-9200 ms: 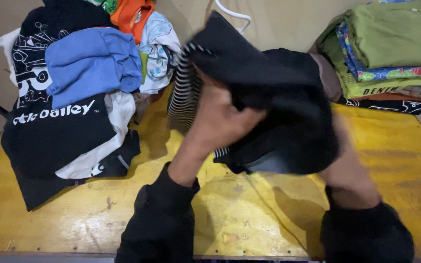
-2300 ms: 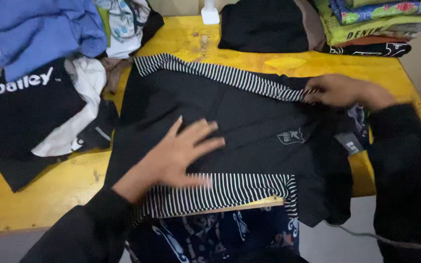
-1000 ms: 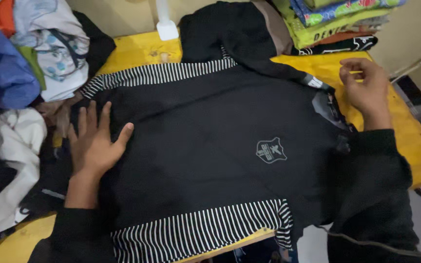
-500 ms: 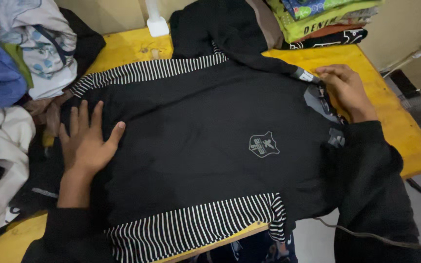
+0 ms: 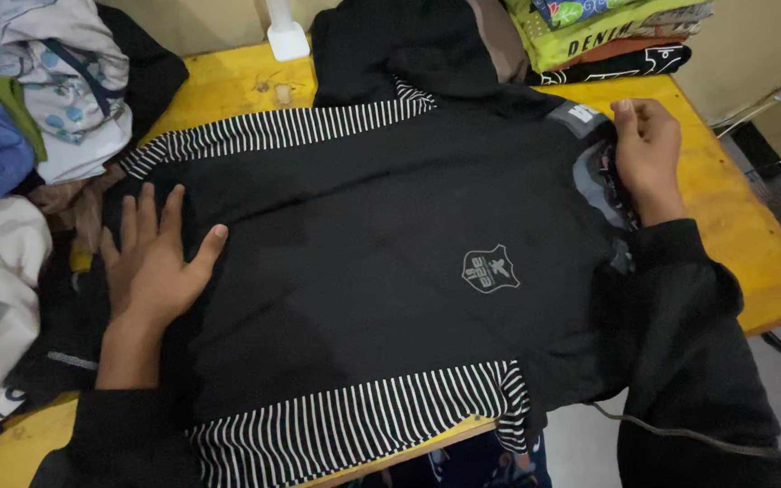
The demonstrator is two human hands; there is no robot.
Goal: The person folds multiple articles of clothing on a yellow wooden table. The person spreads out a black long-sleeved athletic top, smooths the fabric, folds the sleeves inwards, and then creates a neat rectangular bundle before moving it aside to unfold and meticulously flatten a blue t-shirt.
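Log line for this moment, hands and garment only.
left hand: flat on black shirt | right hand: pinching collar edge | shirt: spread on yellow table | folded stack: behind

Black shirt: we see matt knit cloth, soft, faintly creased; a small grey shield badge looks printed and flat.
Striped sleeves: we take these for ribbed black-and-white cloth, matt.
Tabletop: yellow painted board, slightly glossy, scuffed and stained in places.
Folded stack: we see smooth cloth, green, flowered and black, all matt.
Loose pile: crumpled cloth, white, blue and black, dull.
White base: smooth plastic, as far as we can tell.
Own sleeves: fuzzy black cloth.
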